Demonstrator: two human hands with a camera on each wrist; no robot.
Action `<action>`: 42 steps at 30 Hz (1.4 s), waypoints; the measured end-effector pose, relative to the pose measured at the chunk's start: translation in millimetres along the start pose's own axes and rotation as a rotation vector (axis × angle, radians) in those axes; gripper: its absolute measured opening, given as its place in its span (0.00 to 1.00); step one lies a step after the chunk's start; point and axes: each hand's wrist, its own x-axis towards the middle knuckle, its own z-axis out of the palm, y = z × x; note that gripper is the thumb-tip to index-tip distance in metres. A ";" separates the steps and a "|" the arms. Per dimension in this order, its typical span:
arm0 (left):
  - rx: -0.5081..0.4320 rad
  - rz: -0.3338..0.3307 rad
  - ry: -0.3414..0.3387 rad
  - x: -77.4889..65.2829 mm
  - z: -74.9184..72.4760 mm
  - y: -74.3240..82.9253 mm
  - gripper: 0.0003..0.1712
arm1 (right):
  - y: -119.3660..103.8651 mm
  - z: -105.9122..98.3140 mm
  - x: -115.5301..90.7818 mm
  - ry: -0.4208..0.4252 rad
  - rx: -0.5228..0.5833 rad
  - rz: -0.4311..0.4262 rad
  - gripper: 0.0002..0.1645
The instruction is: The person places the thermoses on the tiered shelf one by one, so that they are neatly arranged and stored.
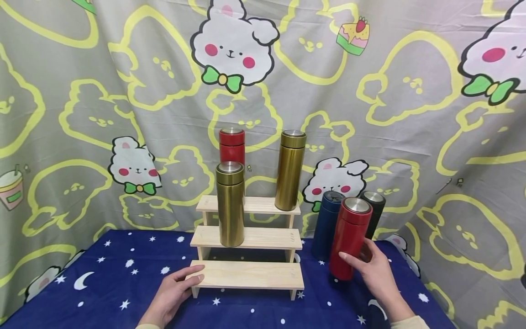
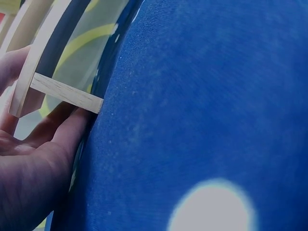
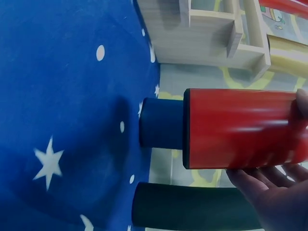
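My right hand (image 1: 376, 265) grips a red thermos flask (image 1: 351, 237) with a silver lid, thumb on its near side. In the right wrist view the base of the red flask (image 3: 231, 130) is held off the cloth. Behind it stand a blue flask (image 1: 324, 228) and a black flask (image 1: 375, 212). At the left end of the lowest step, my left hand (image 1: 172, 292) holds the three-step wooden stand (image 1: 248, 276). One gold flask (image 1: 231, 210) is upright on the middle step. The top step bears another red flask (image 1: 232, 142) and a second gold flask (image 1: 290, 171).
Dark blue cloth (image 1: 135, 269) with white stars and moons covers the table. A grey curtain (image 1: 172, 119) printed with cartoon animals hangs close behind the stand.
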 end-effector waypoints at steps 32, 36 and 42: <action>-0.004 0.008 0.002 0.1 -0.1 -1.5 0.23 | -39.7 23.4 1.0 -0.032 0.088 -0.082 0.46; -0.014 0.008 0.004 -0.3 -0.1 -1.9 0.23 | -47.2 24.9 1.0 -0.034 0.095 -0.104 0.44; -0.020 0.006 0.003 0.0 -0.1 -2.1 0.22 | -54.8 28.7 0.6 -0.049 0.124 -0.136 0.40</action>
